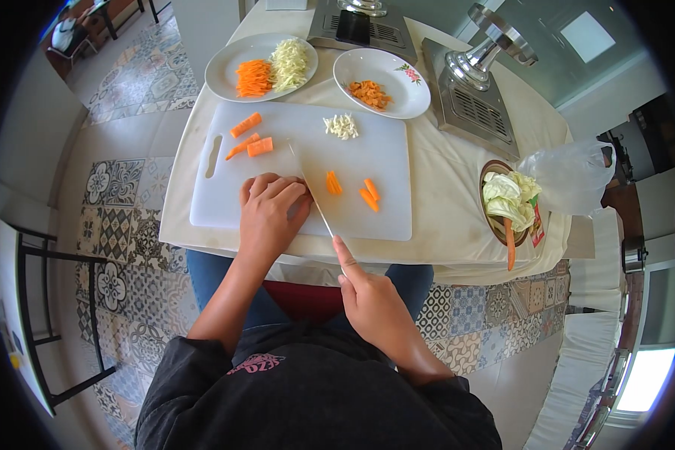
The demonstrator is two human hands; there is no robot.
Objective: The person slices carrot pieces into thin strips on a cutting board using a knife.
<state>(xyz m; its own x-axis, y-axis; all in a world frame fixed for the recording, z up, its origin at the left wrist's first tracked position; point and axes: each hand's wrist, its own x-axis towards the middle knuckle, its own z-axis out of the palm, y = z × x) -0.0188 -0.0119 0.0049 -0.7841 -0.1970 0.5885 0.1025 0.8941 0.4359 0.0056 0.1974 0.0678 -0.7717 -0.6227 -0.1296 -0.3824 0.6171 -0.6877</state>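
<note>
My right hand (364,292) grips a knife (317,199), its blade slanting up and left across the white cutting board (277,116). Curled fingers of my left hand (272,210) rest on the board against the blade's left side; whatever lies under them is hidden. Beyond that hand lie carrot chunks (261,147). Right of the blade are thin carrot sticks (334,182), with more carrot pieces (369,199) farther right. A small pile of chopped white pieces (341,126) sits near the board's far edge.
Behind the board stand a plate (219,73) of shredded carrot and cabbage and a bowl (412,101) with orange bits. Two metal stoves (472,112) are at the back. At right are a bowl (485,180) of cabbage leaves with a carrot, and a plastic bag (574,176).
</note>
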